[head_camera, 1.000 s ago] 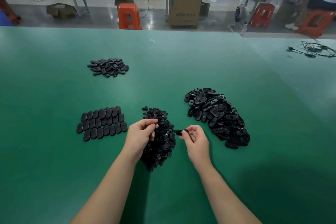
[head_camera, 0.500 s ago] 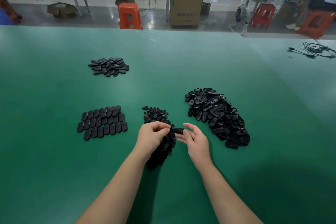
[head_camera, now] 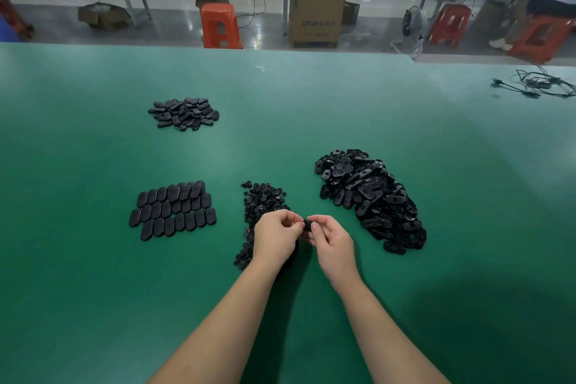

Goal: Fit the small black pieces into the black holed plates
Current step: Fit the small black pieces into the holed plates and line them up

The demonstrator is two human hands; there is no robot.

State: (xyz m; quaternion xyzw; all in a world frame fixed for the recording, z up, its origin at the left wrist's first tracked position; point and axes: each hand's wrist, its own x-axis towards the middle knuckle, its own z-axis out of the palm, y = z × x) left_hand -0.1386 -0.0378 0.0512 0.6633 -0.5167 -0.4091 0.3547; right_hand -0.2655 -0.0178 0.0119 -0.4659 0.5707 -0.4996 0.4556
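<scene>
both hands meeting over the small-piece pile (head_camera: pixel 260 206), right hand (head_camera: pixel 333 240) pinching a plate (head_camera: pixel 308 224), left hand (head_camera: pixel 276 235) fingers curled against it, piece too tiny to see, green worktop (head_camera: pixel 93 290)

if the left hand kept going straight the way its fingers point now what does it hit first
Probably the small black plate pinched by the right hand; the left hand points rightward at it, nearly touching, though depth is unclear.

The tall brown cardboard box (head_camera: pixel 317 14) on the floor beyond the green table's far edge bears grey print, seemingly "OTOR"; characters beside it are illegible.
</scene>
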